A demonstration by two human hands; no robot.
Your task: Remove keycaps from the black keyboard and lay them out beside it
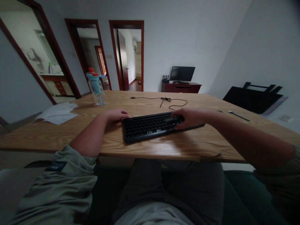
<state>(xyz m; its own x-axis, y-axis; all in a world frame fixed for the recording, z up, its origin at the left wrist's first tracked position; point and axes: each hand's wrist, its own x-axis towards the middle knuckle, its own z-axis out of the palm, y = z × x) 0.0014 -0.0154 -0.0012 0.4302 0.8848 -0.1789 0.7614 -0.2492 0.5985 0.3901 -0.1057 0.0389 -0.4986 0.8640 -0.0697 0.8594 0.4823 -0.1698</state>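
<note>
A black keyboard (pixel 146 126) lies slightly angled on the wooden table in front of me. My left hand (pixel 117 115) is at its far left corner, fingers closed against the edge. Over the keyboard's right part is my right hand (pixel 187 117), thumb and fingers curled in a pinch. A dark, blurred shape (pixel 172 119) shows at those fingertips, too smeared to name. Pale spots show in the keyboard's near row, close to the middle. The right hand and wrist hide the keyboard's right end.
A cable (pixel 166 99) lies bundled behind the keyboard on the table (pixel 112 147). A bottle with a blue and red lid (pixel 95 86) and white papers (pixel 59 112) are at the left. A toothbrush-like stick (pixel 239 115) lies at the right.
</note>
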